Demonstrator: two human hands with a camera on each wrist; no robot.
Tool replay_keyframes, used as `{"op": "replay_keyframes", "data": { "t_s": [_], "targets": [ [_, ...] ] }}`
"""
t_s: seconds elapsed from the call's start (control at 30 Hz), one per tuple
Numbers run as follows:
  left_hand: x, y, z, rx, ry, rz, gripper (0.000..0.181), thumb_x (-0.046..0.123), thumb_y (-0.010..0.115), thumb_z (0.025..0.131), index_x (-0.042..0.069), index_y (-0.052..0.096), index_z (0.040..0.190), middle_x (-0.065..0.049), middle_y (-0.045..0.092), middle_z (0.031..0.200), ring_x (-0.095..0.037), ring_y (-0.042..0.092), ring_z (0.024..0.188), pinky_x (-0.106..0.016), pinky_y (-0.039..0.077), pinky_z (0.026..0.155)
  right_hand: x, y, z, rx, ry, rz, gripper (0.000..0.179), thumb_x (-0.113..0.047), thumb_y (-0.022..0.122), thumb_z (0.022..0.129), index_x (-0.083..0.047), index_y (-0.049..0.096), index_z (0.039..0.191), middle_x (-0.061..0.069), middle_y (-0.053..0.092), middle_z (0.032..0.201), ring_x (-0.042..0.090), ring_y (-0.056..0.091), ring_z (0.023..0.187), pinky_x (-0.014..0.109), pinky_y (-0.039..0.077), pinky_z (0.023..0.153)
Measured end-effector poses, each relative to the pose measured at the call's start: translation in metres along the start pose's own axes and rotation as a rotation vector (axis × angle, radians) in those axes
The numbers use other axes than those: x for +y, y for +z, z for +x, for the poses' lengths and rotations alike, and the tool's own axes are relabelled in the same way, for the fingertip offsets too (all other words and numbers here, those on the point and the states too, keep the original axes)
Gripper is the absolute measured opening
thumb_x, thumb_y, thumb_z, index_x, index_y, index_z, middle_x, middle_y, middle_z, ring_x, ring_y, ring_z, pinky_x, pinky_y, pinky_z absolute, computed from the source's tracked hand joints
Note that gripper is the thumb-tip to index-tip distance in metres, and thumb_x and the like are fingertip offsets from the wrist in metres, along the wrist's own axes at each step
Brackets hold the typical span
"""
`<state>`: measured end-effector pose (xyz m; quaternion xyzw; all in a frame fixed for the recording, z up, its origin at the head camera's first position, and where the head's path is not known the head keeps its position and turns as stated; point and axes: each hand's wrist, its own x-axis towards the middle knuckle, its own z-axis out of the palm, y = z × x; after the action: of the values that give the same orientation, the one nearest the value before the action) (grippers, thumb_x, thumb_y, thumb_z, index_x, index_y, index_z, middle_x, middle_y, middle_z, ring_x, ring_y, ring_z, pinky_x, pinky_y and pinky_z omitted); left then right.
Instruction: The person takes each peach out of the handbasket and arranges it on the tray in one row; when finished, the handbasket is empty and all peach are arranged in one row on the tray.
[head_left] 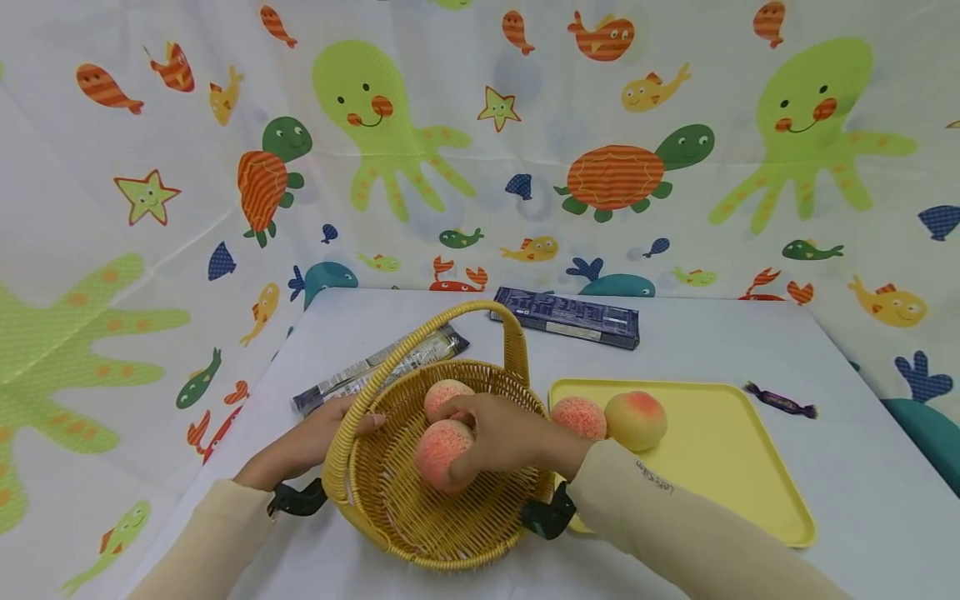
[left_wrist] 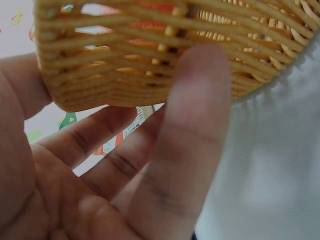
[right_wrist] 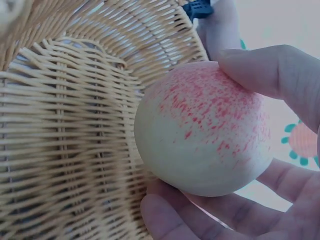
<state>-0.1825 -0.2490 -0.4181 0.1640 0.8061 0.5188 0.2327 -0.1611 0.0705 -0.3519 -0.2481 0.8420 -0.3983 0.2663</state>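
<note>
A woven wicker basket [head_left: 480, 546] with a tall arched handle [head_left: 341, 450] stands in front of me. My right hand [head_left: 506, 429] reaches into it and holds a pink-speckled peach [head_left: 442, 457], thumb on one side and fingers beneath. In the right wrist view that peach [right_wrist: 200, 140] shows its pale underside near the wicker wall. A second peach [head_left: 447, 393] lies in the basket just behind, partly covered by the hand. At the left rim, my left hand [head_left: 318, 437] grips the basket. Its thumb [left_wrist: 197, 105] presses the weave in the left wrist view, fingers on the far side.
To the right lies a yellow tray [head_left: 727, 475] bearing a speckled peach [head_left: 577, 417] and a yellow-red peach [head_left: 636, 421]. A small wrapped candy [head_left: 782, 401] lies past its far right corner. Behind the basket are a dark blue package [head_left: 566, 318] and a silvery package [head_left: 420, 354].
</note>
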Motion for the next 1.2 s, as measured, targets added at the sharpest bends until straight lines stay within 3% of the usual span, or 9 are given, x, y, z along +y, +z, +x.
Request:
{"op": "replay_keyframes", "data": {
  "t_s": [0.27, 0.6, 0.9, 1.03, 1.2],
  "targets": [
    [0.0, -0.001, -0.001, 0.009, -0.02, 0.005, 0.051, 0.03, 0.055, 0.109, 0.002, 0.049, 0.151, -0.021, 0.072, 0.116, -0.031, 0.078, 0.087, -0.039, 0.065, 0.073, 0.013, -0.014, -0.019, 0.058, -0.032, 0.031, 0.056, -0.026, 0.087, 0.074, -0.024, 0.067, 0.126, -0.002, 0.066, 0.112, 0.015, 0.066, 0.095, 0.034, 0.059, 0.08],
    [0.0, 0.0, 0.0, -0.014, 0.036, 0.008, 0.043, 0.026, 0.053, 0.11, -0.001, 0.056, 0.143, -0.024, 0.073, 0.116, -0.03, 0.078, 0.09, -0.037, 0.065, 0.075, 0.024, -0.032, -0.045, 0.136, -0.025, 0.056, 0.059, -0.024, 0.084, 0.076, -0.021, 0.064, 0.132, 0.005, 0.065, 0.11, 0.023, 0.063, 0.089, 0.035, 0.057, 0.073],
    [0.0, -0.001, 0.0, -0.02, 0.022, -0.005, 0.045, 0.027, 0.052, 0.11, -0.002, 0.054, 0.144, -0.024, 0.073, 0.114, -0.032, 0.078, 0.089, -0.039, 0.065, 0.074, 0.03, -0.05, -0.066, 0.181, 0.017, 0.091, 0.068, -0.028, 0.084, 0.078, -0.019, 0.06, 0.141, 0.011, 0.064, 0.115, 0.026, 0.066, 0.092, 0.037, 0.059, 0.07],
    [0.001, 0.0, 0.0, -0.016, 0.016, -0.012, 0.046, 0.027, 0.053, 0.11, -0.003, 0.053, 0.145, -0.025, 0.073, 0.114, -0.032, 0.078, 0.089, -0.039, 0.065, 0.074, 0.037, -0.055, -0.075, 0.218, 0.02, 0.1, 0.065, -0.026, 0.084, 0.078, -0.018, 0.062, 0.138, 0.01, 0.066, 0.112, 0.026, 0.065, 0.089, 0.038, 0.057, 0.072],
    [0.002, 0.0, -0.001, -0.013, 0.011, -0.012, 0.047, 0.027, 0.054, 0.11, -0.003, 0.052, 0.146, -0.024, 0.073, 0.116, -0.031, 0.078, 0.09, -0.039, 0.065, 0.074, 0.045, -0.06, -0.086, 0.252, 0.065, 0.132, 0.068, -0.023, 0.083, 0.08, -0.014, 0.058, 0.142, 0.011, 0.066, 0.12, 0.025, 0.067, 0.093, 0.037, 0.057, 0.076]
  ]
}}
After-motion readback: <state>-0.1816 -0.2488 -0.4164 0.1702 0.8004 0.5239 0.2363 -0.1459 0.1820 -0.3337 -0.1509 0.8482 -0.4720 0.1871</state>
